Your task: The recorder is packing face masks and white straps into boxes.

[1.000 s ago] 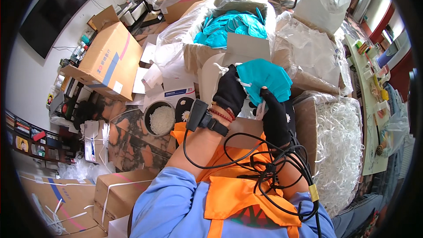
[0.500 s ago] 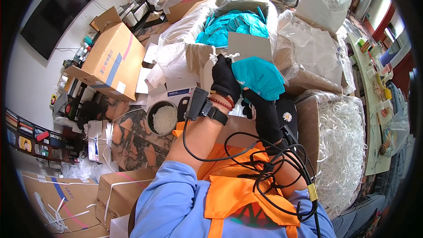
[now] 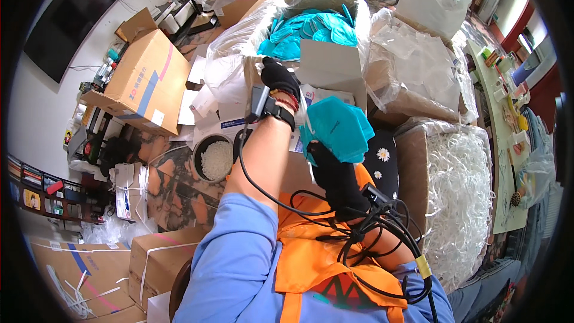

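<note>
A stack of teal face masks is tilted in front of me, gripped at its lower left edge by my black-gloved right hand. My left hand, also gloved, reaches farther forward, beside the grey inner flap of a carton. Its fingers are curled; what they hold, if anything, is hidden. Past it, a plastic-lined carton holds many more loose teal masks. White printed boxes lie partly behind the stack.
At right stands a carton of white ear-loop strips, with a carton of clear plastic pieces beyond it. A dark bowl of white pellets sits at left, near a tall brown carton. Black cables loop over my right forearm.
My left hand has come off the mask stack and its white loops, moving forward and left. My right hand keeps the stack, now slightly lower and to the left.
</note>
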Available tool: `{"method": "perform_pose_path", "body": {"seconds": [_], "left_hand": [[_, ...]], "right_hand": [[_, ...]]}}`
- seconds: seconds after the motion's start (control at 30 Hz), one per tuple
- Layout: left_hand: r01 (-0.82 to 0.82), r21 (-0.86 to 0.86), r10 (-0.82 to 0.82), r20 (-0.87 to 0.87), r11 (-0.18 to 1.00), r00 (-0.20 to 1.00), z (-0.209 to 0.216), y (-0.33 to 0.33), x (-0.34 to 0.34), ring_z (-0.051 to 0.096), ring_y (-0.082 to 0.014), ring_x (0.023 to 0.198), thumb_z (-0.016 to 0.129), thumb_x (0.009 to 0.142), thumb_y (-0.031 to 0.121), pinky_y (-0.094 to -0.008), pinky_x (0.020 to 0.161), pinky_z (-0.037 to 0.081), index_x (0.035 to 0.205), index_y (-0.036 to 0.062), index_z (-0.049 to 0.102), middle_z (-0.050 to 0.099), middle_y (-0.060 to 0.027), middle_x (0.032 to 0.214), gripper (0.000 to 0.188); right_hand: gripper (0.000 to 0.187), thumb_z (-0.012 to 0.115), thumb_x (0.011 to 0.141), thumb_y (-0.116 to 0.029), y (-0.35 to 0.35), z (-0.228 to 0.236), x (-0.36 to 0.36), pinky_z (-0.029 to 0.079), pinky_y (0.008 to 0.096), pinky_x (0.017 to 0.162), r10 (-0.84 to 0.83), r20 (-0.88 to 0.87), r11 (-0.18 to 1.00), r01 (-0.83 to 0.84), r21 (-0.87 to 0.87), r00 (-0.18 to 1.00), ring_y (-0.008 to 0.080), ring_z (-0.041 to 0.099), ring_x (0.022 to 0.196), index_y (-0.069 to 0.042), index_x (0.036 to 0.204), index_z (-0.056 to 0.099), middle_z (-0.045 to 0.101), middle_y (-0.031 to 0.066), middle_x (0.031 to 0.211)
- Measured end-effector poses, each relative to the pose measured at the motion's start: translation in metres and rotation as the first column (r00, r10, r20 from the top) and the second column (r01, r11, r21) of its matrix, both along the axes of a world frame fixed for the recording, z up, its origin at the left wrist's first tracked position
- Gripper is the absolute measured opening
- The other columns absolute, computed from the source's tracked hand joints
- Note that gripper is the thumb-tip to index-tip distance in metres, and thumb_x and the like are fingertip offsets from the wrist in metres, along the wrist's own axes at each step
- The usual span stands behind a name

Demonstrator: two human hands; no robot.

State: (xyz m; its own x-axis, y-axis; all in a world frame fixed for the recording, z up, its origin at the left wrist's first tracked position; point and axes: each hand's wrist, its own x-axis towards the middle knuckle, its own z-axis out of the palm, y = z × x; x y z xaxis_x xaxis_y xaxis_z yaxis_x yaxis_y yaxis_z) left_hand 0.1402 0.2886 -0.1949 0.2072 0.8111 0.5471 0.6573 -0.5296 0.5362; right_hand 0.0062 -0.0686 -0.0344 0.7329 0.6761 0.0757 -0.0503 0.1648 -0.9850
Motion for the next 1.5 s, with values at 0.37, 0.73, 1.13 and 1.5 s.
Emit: {"method": "perform_pose_path", "body": {"seconds": [0.37,0.73,1.13,1.5], "left_hand": [[-0.198,0.061,0.204,-0.455,0.978,0.867,0.045,-0.015,-0.023,0.069,-0.0261,0.088,0.078,0.069,0.038,-0.0363,0.075,0.053,0.090,0.0088,0.069,0.071,-0.0116,0.091,0.037],[0.328,-0.331,-0.374,-0.084,0.885,0.923,0.068,0.046,-0.110,0.060,-0.0186,0.062,0.064,0.084,0.042,-0.0329,0.054,0.047,0.077,0.0157,0.066,0.063,-0.0029,0.073,0.027],[0.792,-0.361,-0.030,0.902,0.492,0.430,0.164,-0.018,-0.100,0.055,-0.0228,0.054,0.042,0.098,0.029,-0.0359,0.052,0.045,0.082,0.0103,0.061,0.056,-0.0044,0.063,0.031],[0.949,-0.297,-0.691,0.708,-0.105,0.145,0.191,-0.210,-0.089,0.060,-0.0059,0.079,0.049,0.100,0.037,-0.0187,0.061,0.046,0.115,0.0088,0.064,0.066,0.0010,0.094,0.036]], "right_hand": [[0.019,0.067,0.087,-0.008,-0.035,-0.029,-0.030,0.047,0.0360,0.069,0.083,0.468,0.960,0.056,-0.276,0.880,0.0219,0.059,0.081,-0.009,0.105,0.065,0.062,0.0060,0.089],[0.025,0.069,0.085,-0.007,-0.073,0.013,-0.039,0.049,0.0311,0.069,0.122,0.467,0.981,-0.034,-0.192,0.876,0.0163,0.060,0.077,-0.004,0.110,0.062,0.063,0.0054,0.086],[0.035,0.074,0.078,-0.004,-0.126,0.020,0.045,0.052,0.0334,0.073,-0.096,0.957,0.905,0.425,-0.031,0.275,0.0219,0.067,0.081,-0.004,0.111,0.061,0.068,0.0091,0.093],[0.013,0.067,0.088,-0.019,-0.080,0.035,0.070,0.033,0.0202,0.051,-0.249,-0.320,0.968,0.242,-0.063,0.914,0.0053,0.042,0.055,-0.014,0.081,0.057,0.047,-0.0045,0.068]]}}
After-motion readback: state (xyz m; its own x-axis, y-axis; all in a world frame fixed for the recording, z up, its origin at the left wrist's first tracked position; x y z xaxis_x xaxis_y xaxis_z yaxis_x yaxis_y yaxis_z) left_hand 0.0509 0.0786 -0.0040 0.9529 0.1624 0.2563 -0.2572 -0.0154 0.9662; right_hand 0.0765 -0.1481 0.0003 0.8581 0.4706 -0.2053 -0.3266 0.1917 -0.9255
